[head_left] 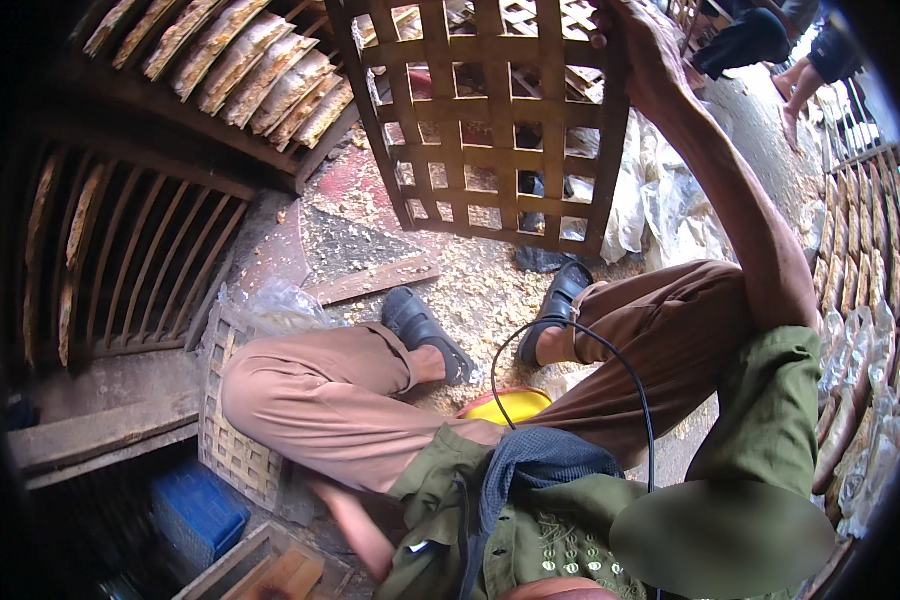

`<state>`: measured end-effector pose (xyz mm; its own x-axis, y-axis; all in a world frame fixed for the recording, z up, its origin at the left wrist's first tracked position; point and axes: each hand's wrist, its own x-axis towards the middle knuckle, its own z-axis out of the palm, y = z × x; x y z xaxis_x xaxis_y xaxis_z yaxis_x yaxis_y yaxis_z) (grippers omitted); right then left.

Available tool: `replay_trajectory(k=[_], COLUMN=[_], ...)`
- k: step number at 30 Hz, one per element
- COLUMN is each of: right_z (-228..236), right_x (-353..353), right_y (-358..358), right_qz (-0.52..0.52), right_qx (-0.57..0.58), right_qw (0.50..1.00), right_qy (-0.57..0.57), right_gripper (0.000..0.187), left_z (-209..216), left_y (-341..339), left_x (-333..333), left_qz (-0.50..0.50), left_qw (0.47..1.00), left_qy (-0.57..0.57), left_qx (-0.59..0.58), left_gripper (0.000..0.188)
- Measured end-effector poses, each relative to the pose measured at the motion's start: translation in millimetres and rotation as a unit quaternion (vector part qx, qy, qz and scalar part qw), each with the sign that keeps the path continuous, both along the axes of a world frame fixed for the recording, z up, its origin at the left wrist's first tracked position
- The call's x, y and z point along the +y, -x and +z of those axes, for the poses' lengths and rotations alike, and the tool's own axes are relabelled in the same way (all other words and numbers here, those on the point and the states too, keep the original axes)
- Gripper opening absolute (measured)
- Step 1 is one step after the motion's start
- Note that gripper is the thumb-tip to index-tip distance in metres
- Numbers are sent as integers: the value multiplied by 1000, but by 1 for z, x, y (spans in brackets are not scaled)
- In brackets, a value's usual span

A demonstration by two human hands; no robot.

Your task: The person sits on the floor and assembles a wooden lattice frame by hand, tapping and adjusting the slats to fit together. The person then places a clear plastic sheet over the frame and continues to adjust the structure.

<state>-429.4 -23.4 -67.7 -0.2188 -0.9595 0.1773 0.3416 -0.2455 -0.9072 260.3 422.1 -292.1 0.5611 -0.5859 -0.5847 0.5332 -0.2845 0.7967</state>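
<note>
Raised in front of me is a brown lattice panel of woven flat strips in a wooden frame. My right hand is closed on its upper right edge, arm stretched forward past my right knee. My left forearm runs down beside my left thigh; the left hand is mostly hidden behind the leg, its fingers out of sight. Closest to it is a second, paler woven panel leaning by my left knee. A yellow bowl-like thing shows partly between my legs.
Slatted racks stand at left, with rows of pale crusted slabs above. Crumbs cover the floor around my sandals. A blue box and a wooden crate sit lower left. Plastic sheets and another person's legs are right.
</note>
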Motion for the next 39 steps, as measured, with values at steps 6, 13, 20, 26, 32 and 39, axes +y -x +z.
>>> replay_trajectory(k=[6, 13, 20, 26, 32, 39], right_z=[9, 39, 13, 16, 16, 14], right_x=[3, 10, 29, 71, 61, 52], right_y=[4, 9, -9, -9, -39, -8], right_qz=[31, -11, 167, 49, 117, -116], right_qx=[-34, -78, 94, 328, 212, 265], right_qw=[999, 997, 981, 933, 965, 950], right_qy=[5, -1, -45, -138, -96, -120], right_gripper=[30, 31, 48, 51, 55, 54], left_z=[260, 311, 246, 225, 229, 262], left_y=[63, 239, 249, 254, 225, 238], left_x=[-248, -395, -415, -431, -430, -417], left_qz=[-306, -538, -350, -371, -434, -632], left_qw=[862, 786, 880, 870, 843, 708], left_qy=[97, 175, 288, 312, 316, 285], left_qx=[-393, -247, -143, -90, -37, -137], left_gripper=[63, 54, 32, 33, 29, 57])
